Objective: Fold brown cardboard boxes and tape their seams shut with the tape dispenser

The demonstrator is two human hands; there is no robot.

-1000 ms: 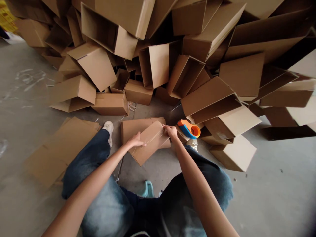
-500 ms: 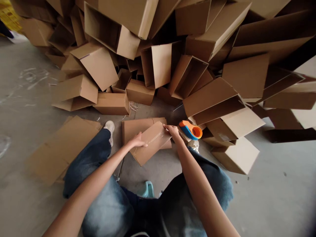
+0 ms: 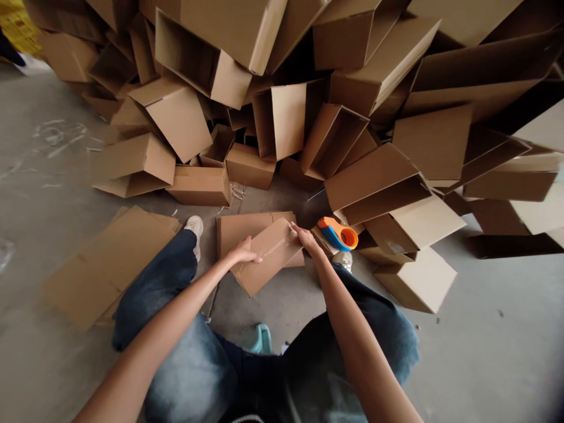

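A small brown cardboard box [image 3: 264, 258], sealed along its top with clear tape, is held between both my hands above the floor. My left hand [image 3: 241, 252] grips its near left edge, thumb on top. My right hand [image 3: 306, 239] has its fingers closed on the box's far right corner, at the end of the tape strip. Under the box lies a stack of flattened cardboard [image 3: 240, 226]. An orange and blue tape dispenser [image 3: 338, 233] rests just right of my right hand, untouched.
A high heap of open cardboard boxes [image 3: 308, 106] fills the back and right. Flattened sheets [image 3: 110, 264] lie on the concrete floor at left. My legs in jeans spread out either side, a white shoe [image 3: 194, 226] by the stack. A teal stool [image 3: 259, 339] shows below.
Both hands keep the same hold on the box; my right hand has shifted slightly at the corner. The view has moved a little.
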